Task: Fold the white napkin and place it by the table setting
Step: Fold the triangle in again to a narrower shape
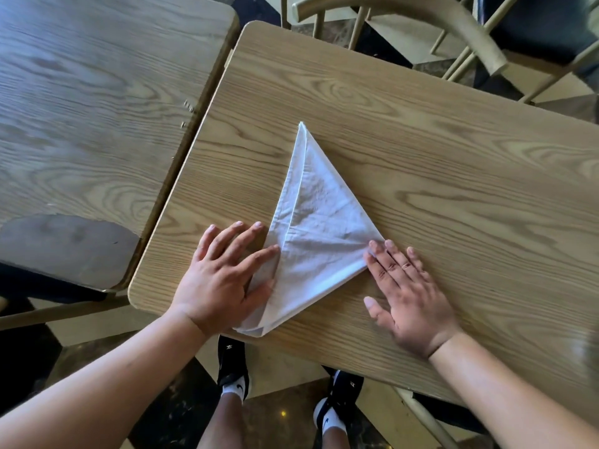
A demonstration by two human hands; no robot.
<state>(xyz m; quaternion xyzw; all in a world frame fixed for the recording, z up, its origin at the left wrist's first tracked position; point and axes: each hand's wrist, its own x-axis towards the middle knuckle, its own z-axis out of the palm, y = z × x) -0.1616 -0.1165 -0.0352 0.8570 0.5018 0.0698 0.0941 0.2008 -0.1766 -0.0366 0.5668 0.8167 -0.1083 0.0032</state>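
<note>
looking down from my head, going left to right. at far left stands a second wooden table [97,102], pushed just beside the one i work at, with a dark chair seat [64,247] tucked under its near corner.

next comes my left hand [223,277], flat and spread, palm down, grasping nothing. its thumb and forefinger lie on the left flap of the white napkin [321,228], pinning it; the other fingers rest on bare wood.

the napkin lies on my table [453,157], near its front edge. it is folded into a kite-like shape: a narrow point aimed away from me, a blunter point reaching just over the near edge, and a doubled hem running down its left side. the cloth looks thin, soft and wrinkled, so i judge it light and limp. it will hold a crease only if pressed, and it may slide on the smooth tabletop or spring open once let go. i think the best hold is a pinch at a corner or along a folded edge, through all layers, with the other hand flat to anchor it.

then my right hand [408,296], also open and flat, gripping nothing; its fingertips touch the napkin's right corner, the palm on the wood.

at far right, beyond the table, stands a wooden chair [486,43]. no table setting is in view.
</note>
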